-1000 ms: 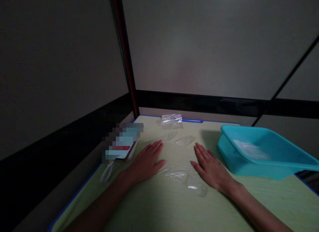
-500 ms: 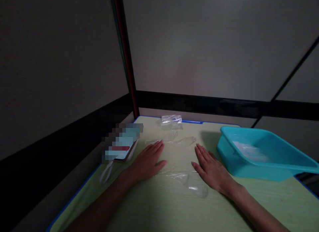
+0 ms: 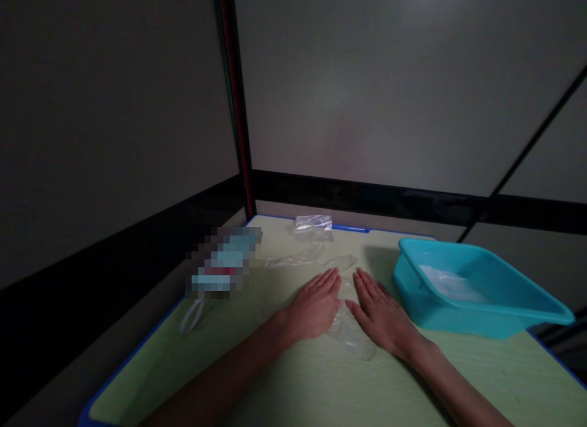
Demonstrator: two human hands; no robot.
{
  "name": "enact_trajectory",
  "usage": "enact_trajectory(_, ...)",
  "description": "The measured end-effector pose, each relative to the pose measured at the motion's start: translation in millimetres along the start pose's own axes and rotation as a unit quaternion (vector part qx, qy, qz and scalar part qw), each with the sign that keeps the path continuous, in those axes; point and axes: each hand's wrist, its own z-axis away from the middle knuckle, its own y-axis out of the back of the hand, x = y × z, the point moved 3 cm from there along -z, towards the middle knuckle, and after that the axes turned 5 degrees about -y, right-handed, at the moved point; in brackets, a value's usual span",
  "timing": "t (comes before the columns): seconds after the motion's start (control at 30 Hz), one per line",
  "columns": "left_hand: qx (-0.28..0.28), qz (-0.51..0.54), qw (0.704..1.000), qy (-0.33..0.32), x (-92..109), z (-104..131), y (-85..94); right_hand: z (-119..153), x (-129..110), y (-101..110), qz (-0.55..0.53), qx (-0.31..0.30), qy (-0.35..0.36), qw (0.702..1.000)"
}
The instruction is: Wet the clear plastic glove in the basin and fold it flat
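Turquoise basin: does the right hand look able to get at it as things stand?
Probably yes: the right hand lies flat just left of the turquoise basin, with only bare tabletop between them.

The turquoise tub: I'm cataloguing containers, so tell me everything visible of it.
The turquoise tub looks like plastic, with an open top, sloping walls and a flared rim. It stands upright on the right of the table, its right corner seemingly past the edge. A flat, whitish item, too unclear to name, lies inside. The right hand is nearest, not touching it.
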Motion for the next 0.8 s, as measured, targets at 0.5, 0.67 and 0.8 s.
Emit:
enact_trajectory(0.5, 0.011, 0.029, 0.999, 0.042, -12, 1, -5.6, 2, 6, -2, -0.019, -0.004, -0.018, 1.000)
enact_trajectory(0.67, 0.004, 0.041, 0.997, 0.069, -19, 1, -5.3, 4, 8, 0, -0.013, -0.011, -0.031, 0.999)
enact_trajectory(0.8, -0.016, 0.051, 0.996, 0.077, -30, 9, -3.1, 4, 7, 0, -0.014, -0.009, -0.032, 0.999)
